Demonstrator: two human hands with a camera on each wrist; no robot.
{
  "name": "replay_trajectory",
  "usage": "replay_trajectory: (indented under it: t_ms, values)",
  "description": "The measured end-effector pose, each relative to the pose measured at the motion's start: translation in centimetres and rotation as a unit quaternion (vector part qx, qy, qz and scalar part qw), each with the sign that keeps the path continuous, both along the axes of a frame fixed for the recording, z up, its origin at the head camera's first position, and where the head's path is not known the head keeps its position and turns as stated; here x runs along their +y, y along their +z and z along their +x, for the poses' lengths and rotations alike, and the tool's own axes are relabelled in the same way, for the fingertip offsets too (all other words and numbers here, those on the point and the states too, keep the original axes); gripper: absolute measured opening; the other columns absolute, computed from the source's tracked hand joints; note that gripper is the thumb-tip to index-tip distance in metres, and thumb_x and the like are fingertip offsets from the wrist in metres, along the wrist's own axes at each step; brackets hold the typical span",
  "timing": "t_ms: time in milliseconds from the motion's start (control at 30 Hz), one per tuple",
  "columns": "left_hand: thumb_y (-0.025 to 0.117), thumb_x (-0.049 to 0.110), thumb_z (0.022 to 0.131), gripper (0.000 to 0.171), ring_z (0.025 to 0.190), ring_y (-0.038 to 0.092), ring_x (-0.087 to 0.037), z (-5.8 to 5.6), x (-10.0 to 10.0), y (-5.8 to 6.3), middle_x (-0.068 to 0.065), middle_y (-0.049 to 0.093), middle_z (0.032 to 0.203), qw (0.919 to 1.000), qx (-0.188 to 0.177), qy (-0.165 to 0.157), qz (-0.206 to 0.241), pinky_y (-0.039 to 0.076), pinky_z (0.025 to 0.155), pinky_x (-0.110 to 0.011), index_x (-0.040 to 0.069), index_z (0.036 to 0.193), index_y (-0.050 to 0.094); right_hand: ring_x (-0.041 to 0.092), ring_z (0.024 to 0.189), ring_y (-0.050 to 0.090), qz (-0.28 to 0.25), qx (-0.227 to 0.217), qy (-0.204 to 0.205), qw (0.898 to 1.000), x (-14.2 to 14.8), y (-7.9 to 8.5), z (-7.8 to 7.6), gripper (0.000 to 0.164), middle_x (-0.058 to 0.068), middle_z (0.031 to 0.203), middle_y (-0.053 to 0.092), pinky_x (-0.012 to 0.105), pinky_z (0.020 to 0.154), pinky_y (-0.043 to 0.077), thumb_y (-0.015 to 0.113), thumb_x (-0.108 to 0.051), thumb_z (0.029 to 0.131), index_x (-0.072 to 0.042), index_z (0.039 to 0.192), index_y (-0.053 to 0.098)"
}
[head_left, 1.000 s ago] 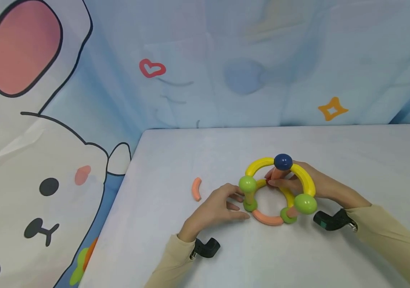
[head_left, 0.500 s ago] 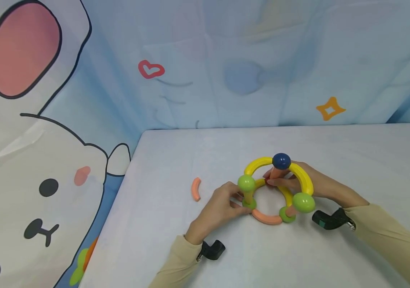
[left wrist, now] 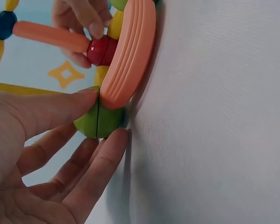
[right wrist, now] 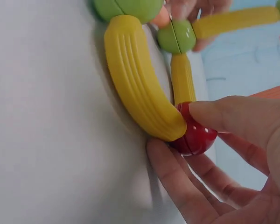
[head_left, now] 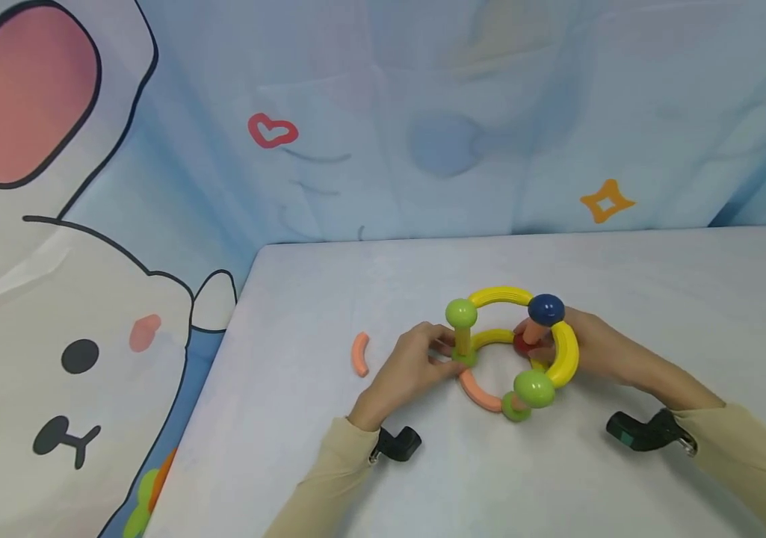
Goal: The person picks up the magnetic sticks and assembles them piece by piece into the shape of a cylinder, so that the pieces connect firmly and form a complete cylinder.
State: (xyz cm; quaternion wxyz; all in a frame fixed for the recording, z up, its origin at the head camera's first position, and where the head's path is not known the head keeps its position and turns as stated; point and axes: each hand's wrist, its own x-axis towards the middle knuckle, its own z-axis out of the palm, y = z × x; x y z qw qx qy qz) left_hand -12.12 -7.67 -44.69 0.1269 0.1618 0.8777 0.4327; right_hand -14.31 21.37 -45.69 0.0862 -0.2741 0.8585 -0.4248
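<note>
A toy frame of plastic rods and balls stands on the table, held by both hands. My left hand point(head_left: 416, 362) pinches its lower left green ball point(left wrist: 91, 122) between thumb and fingers. At the back right, my right hand point(head_left: 601, 347) grips the lower red ball point(right wrist: 198, 135). The lower ring has yellow curved rods point(right wrist: 135, 79) and an orange curved rod point(left wrist: 130, 56). Upright rods carry an upper arc of yellow rods point(head_left: 566, 355) that runs through a blue ball point(head_left: 546, 309) and ends at two green balls, the front one point(head_left: 534, 388) nearest the wearer.
A loose orange curved rod point(head_left: 359, 354) lies on the white table point(head_left: 329, 291), left of the left hand. Behind the table hangs a blue printed cloth point(head_left: 369, 179). A black wrist camera point(head_left: 638, 431) sits below the right hand, another point(head_left: 399, 444) below the left.
My left hand has closed from beside the frame onto its lower left green ball. The frame has turned clockwise seen from above, my right hand going right with the red ball.
</note>
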Motion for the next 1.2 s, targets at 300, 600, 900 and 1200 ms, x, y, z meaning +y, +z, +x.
replay_trajectory:
  t_ms: [300, 600, 900, 1200]
  values:
    - [0.083, 0.015, 0.092, 0.041, 0.102, 0.067, -0.014, -1.2, 0.9, 0.1, -0.006, 0.066, 0.118, 0.9997, -0.002, 0.015, -0.018, 0.052, 0.082, -0.018, 0.001, 0.128, 0.069, 0.021, 0.098, 0.065, 0.021, -0.035, -0.013, 0.999, 1.0, -0.1, 2.8, 0.032, 0.017, 0.123, 0.066, 0.032, 0.078, 0.061, 0.077, 0.002, 0.091, -0.005, 0.121, 0.066]
    - [0.083, 0.015, 0.092, 0.04, 0.102, 0.068, -0.014, -1.7, 1.3, -0.1, -0.007, 0.065, 0.117, 0.9998, 0.007, 0.017, -0.013, 0.053, 0.083, -0.017, 0.003, 0.127, 0.071, 0.01, 0.094, 0.065, 0.032, -0.056, -0.022, 0.998, 1.4, 0.0, 4.2, 0.033, 0.004, 0.113, 0.066, 0.028, 0.074, 0.059, 0.073, 0.0, 0.095, -0.002, 0.126, 0.064]
    - [0.079, 0.014, 0.096, 0.035, 0.106, 0.067, -0.021, -0.6, -1.9, 1.1, -0.011, 0.064, 0.12, 0.9961, 0.061, 0.059, -0.025, 0.058, 0.087, -0.026, 0.005, 0.128, 0.071, 0.03, 0.105, 0.064, 0.012, -0.051, -0.027, 0.998, 1.2, 0.3, 2.0, 0.03, 0.017, 0.122, 0.067, 0.039, 0.082, 0.061, 0.067, 0.003, 0.098, 0.005, 0.128, 0.064]
    - [0.077, 0.014, 0.096, 0.037, 0.106, 0.063, -0.032, 0.5, -7.6, 2.0, -0.018, 0.063, 0.117, 0.9763, 0.082, 0.187, -0.071, 0.057, 0.085, -0.043, -0.001, 0.129, 0.067, 0.03, 0.109, 0.065, -0.024, -0.084, -0.002, 0.996, -1.1, 0.4, -0.3, 0.029, 0.018, 0.126, 0.069, 0.036, 0.092, 0.055, 0.061, -0.009, 0.104, 0.006, 0.128, 0.063]
